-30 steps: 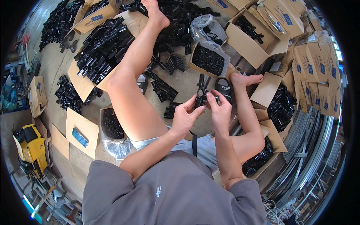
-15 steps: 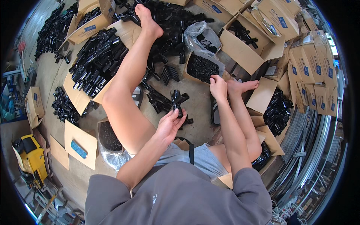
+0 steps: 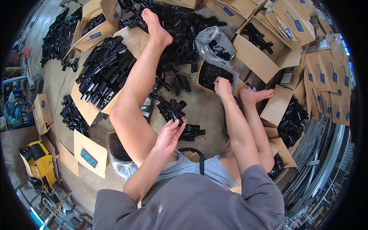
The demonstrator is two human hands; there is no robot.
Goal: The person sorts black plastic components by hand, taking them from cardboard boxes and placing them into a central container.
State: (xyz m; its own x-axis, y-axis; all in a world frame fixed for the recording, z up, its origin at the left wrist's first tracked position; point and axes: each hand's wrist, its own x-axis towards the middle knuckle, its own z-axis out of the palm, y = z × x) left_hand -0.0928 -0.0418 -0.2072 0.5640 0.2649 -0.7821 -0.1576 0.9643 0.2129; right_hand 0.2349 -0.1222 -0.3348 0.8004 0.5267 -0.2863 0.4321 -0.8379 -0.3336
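Observation:
My left hand (image 3: 168,134) is closed around the lower end of a glossy black branched pipe fitting (image 3: 176,108), held over the floor between my legs. Its forked end points away from me. My right hand (image 3: 223,87) is at the near edge of a small carton (image 3: 230,71) filled with tiny black pieces (image 3: 211,73). The right fingertips are bent together among those pieces; whether they pinch one is too small to see. Under and beside the left hand lie more black fittings (image 3: 193,132), and a row of ribbed black parts (image 3: 181,83) lies farther off.
Heaps of black fittings (image 3: 103,69) lie on cardboard to the left. A clear plastic bag (image 3: 214,45) stands behind the small carton. Open cartons (image 3: 255,57) and stacked boxes (image 3: 326,69) line the right. A phone (image 3: 88,158) rests on a carton flap at left.
My right hand has moved from beside the carton's near corner onto the small black pieces. My left hand has tilted the fitting and shifted slightly toward me. The whole view has shifted a little.

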